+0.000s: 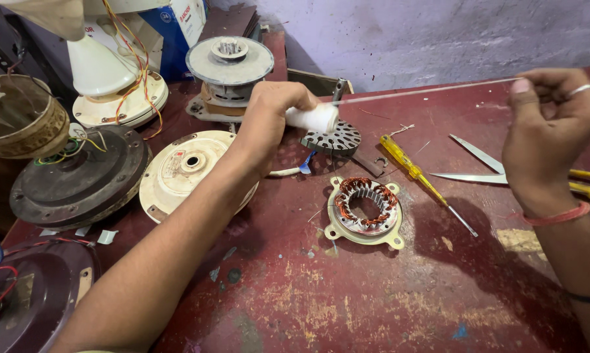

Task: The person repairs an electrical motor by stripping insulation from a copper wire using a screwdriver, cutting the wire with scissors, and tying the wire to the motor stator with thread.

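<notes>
My left hand (269,117) grips a white spool of tape or thread (314,117) above the red table. A thin pale strip (426,91) runs taut from the spool to my right hand (550,131), which pinches its free end between thumb and fingers. Below and between the hands lies a round motor stator (365,212) with copper windings in a cream metal frame. A yellow-handled screwdriver (416,173) lies just right of the stator, pointing toward the near right.
Scissors (497,167) with yellow handles lie under my right hand. A perforated metal disc (332,139) sits behind the spool. Fan motor housings crowd the left: a cream cover (184,173), a dark round casing (79,180), a maroon one (30,294).
</notes>
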